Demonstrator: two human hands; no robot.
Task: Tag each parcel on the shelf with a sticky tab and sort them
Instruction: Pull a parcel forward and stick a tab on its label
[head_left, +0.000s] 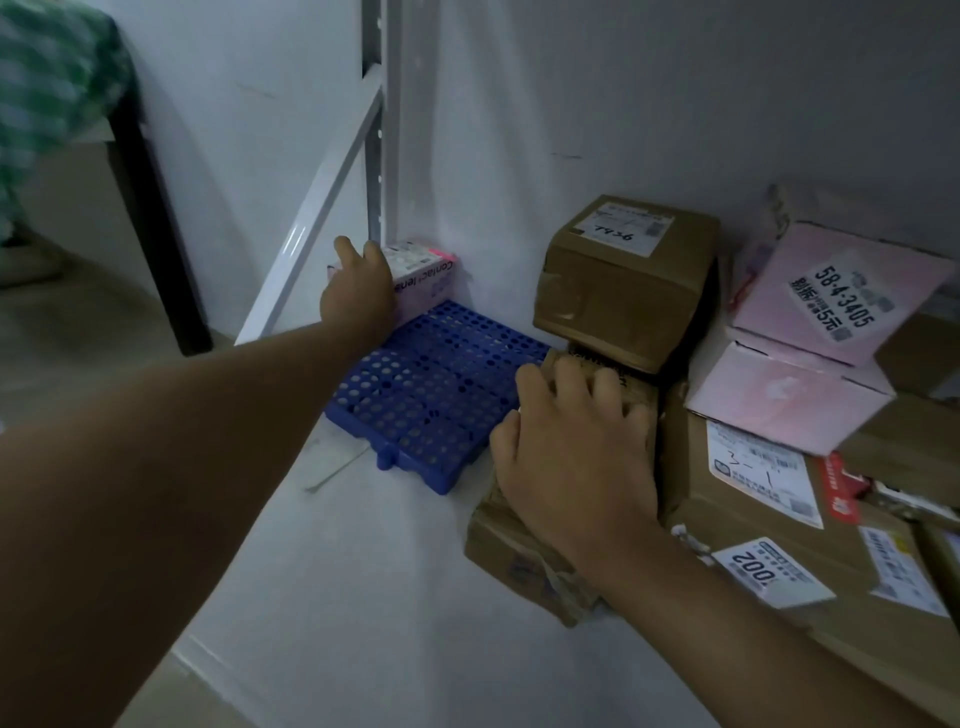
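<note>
My left hand (358, 291) grips a small pink-and-white box (423, 280) printed "Contact lens", standing at the back left corner of the shelf on a blue perforated mat (431, 395). A pink sticky tab (436, 254) shows on the box's top edge. My right hand (576, 452) lies with curled fingers over a crumpled brown parcel (524, 556) at the shelf's front. Behind that parcel stands a taped brown box (623, 291) with a label reading "7936".
Two pink boxes (831, 296) and flat brown cartons (769, 525) with white labels pile up at the right. A white shelf post (382, 130) and slanted brace (311, 223) rise at the left. A dark table leg (156, 218) stands further left. A paper strip (332, 467) lies by the mat.
</note>
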